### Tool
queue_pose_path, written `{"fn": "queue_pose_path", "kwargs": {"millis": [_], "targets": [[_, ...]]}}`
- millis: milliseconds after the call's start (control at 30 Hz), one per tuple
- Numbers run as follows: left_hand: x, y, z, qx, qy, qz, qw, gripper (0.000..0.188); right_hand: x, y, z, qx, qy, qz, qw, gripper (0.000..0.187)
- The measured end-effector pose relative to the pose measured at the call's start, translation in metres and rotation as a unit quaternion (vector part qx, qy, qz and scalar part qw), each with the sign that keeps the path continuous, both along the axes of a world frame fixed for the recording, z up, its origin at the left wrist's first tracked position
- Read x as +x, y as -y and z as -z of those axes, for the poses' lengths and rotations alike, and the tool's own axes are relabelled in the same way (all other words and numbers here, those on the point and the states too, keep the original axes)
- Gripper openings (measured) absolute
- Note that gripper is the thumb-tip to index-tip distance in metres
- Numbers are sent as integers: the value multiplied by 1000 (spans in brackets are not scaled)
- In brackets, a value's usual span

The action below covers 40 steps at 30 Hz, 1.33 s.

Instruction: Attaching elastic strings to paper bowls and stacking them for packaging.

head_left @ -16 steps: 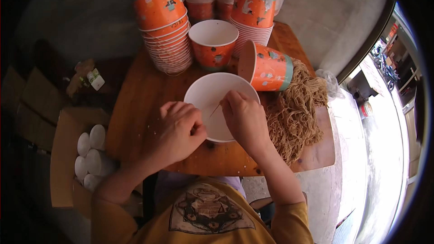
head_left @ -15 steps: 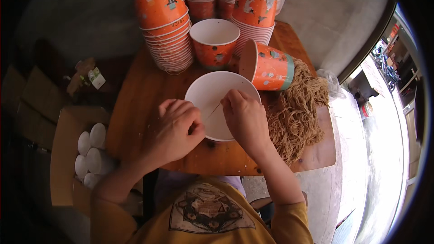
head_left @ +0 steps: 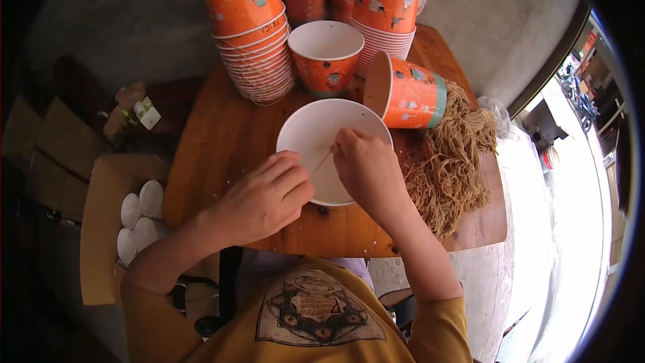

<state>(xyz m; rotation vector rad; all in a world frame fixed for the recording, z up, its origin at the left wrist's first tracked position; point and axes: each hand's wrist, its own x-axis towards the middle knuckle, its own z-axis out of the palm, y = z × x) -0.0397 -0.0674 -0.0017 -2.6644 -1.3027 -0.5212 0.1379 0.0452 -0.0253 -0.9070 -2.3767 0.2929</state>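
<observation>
A paper bucket [head_left: 306, 128] with a white inside stands in front of me, its mouth facing up. A thin tan cord [head_left: 322, 163] stretches between my hands across its mouth. My left hand [head_left: 265, 196] is closed at the bucket's near left rim, its fingertips at the lower end of the cord. Over the right side of the mouth, my right hand [head_left: 368, 173] pinches the cord's upper end. Whether the cord passes through the bucket's wall is hidden. Right of the bucket lies a heap of tan cords [head_left: 457, 161].
An orange bucket [head_left: 413, 97] lies on its side against the cords. Behind stand another upright bucket [head_left: 326, 70] and stacks of orange buckets [head_left: 252, 40], [head_left: 386, 10] on the wooden table [head_left: 208, 141]. A cardboard box [head_left: 101, 228] with white cups [head_left: 144, 232] sits at lower left.
My left hand has turned over and closed more, its fingertips moving in toward the cord. My right hand keeps its pinch. The whole view has shifted slightly.
</observation>
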Motion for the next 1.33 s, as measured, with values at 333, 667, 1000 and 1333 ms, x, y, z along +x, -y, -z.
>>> {"fn": "queue_pose_path", "kwargs": {"millis": [333,667,1000,1333], "targets": [[-31,-30,-8,99,-154,124,975,9,16,-22,-16,-213,-123,-72,967,20],[-114,-69,-5,210,-248,88,942,20,84,-19,-13,-585,-518,-111,614,20],[74,1,-9,-300,659,-15,689,42,23,47,-60,-571,-573,-196,554,20],[68,24,-5,-418,544,-119,718,28,59,32,-1,-564,-586,-109,571,22]]}}
